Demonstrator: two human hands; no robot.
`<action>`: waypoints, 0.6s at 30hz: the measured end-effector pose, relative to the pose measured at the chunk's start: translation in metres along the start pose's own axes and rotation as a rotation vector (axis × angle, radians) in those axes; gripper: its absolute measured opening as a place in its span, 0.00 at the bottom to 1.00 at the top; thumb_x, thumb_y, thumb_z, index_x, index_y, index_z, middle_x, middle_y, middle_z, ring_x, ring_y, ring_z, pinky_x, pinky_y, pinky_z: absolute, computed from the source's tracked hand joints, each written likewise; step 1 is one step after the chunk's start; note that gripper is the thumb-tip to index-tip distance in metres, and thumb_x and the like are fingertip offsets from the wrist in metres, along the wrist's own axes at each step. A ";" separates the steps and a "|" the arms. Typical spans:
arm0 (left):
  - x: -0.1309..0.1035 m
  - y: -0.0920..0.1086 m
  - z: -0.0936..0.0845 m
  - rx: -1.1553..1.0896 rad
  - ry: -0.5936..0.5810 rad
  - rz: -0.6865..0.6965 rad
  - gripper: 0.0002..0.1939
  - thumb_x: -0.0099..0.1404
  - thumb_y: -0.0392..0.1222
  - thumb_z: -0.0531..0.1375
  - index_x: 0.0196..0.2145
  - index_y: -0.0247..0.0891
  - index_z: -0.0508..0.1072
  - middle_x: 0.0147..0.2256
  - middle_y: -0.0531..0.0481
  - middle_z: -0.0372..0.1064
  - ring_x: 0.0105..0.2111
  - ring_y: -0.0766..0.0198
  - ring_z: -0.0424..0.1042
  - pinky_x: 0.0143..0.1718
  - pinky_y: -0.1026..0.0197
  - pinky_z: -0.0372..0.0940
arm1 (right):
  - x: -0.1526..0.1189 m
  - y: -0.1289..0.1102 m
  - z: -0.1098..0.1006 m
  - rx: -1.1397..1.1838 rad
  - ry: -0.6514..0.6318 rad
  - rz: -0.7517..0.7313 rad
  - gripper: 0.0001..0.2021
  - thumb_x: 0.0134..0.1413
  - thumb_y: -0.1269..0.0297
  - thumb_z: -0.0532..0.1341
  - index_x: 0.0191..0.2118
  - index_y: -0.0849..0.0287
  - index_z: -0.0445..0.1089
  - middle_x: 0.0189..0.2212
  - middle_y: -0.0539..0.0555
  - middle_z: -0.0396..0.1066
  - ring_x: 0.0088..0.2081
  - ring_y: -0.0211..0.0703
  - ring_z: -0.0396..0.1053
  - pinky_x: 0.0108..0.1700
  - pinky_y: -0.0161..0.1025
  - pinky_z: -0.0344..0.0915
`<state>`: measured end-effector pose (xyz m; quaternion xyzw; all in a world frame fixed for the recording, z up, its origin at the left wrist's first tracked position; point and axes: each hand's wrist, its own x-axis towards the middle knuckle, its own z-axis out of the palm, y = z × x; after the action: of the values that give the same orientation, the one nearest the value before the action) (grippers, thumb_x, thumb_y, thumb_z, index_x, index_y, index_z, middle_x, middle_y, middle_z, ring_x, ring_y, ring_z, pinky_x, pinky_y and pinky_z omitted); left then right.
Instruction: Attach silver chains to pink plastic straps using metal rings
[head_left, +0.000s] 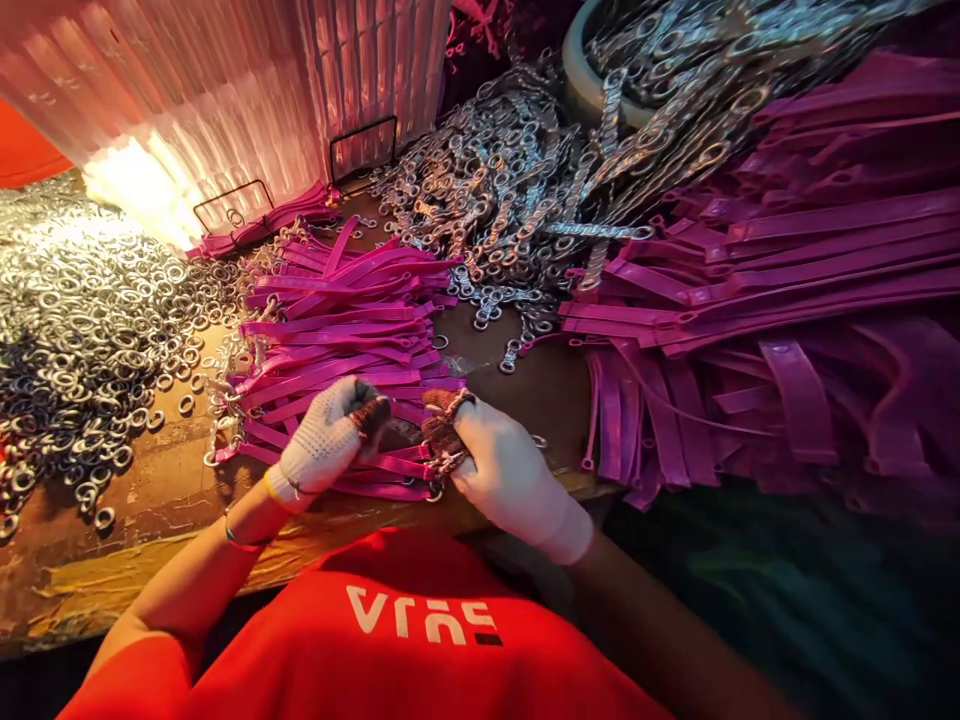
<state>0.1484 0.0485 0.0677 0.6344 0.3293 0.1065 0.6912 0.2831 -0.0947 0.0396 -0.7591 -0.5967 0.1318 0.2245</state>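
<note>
Fingers (370, 420) of the left hand (324, 438) and right hand (514, 472) curl over pink straps (352, 327), any hold unclear.

Harsh left glare (139, 190), dim lower right.

From the wearer's head, the single view looks forward and steeply down over the red shirt (375, 670) to the desk (150, 490), close above the magenta straps (345, 327), with a ribbed translucent sheet (255, 90) beyond, upper left.
</note>
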 end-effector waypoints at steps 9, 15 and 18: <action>0.002 -0.036 0.013 -0.199 -0.147 -0.232 0.15 0.62 0.50 0.60 0.28 0.39 0.60 0.17 0.60 0.55 0.13 0.74 0.52 0.13 0.70 0.47 | 0.018 -0.003 0.002 -0.290 -0.136 -0.176 0.08 0.47 0.66 0.59 0.33 0.62 0.72 0.30 0.62 0.73 0.33 0.49 0.68 0.32 0.42 0.54; 0.012 -0.040 0.019 -0.003 -0.067 -0.097 0.12 0.65 0.48 0.57 0.30 0.37 0.64 0.20 0.57 0.59 0.18 0.71 0.59 0.21 0.68 0.58 | 0.000 0.013 0.022 0.012 -0.086 -0.025 0.08 0.53 0.67 0.55 0.29 0.61 0.70 0.26 0.58 0.73 0.27 0.44 0.67 0.30 0.39 0.54; 0.032 -0.031 0.018 0.536 -0.011 0.220 0.08 0.66 0.39 0.55 0.39 0.35 0.72 0.31 0.48 0.70 0.33 0.63 0.70 0.36 0.63 0.67 | -0.005 0.023 0.028 0.137 0.077 0.130 0.12 0.59 0.67 0.51 0.34 0.61 0.71 0.29 0.58 0.74 0.31 0.47 0.70 0.33 0.39 0.59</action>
<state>0.1747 0.0464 0.0277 0.8269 0.2712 0.0865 0.4850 0.2884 -0.0982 0.0040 -0.7836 -0.5267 0.1573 0.2895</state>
